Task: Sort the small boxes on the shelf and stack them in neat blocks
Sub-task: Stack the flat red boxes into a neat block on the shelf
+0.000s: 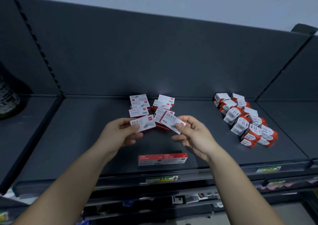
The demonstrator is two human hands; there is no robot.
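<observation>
Dark shelf (77,130) holds partly sorted boxes. Left hand (118,133) and right hand (194,135) each pinch one staple box (143,124). Nearer than the hands, two boxes (162,159) sit aligned; beyond them loose staple boxes (139,106), to the right a jumbled pile (246,119). Most sorting seems left.

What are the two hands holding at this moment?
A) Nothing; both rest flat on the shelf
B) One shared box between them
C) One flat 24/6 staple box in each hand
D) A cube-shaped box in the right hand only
C: the left hand pinches one 24/6 staple box and the right hand pinches a second, tilted box, both in front of the loose pile of staple boxes.
</observation>
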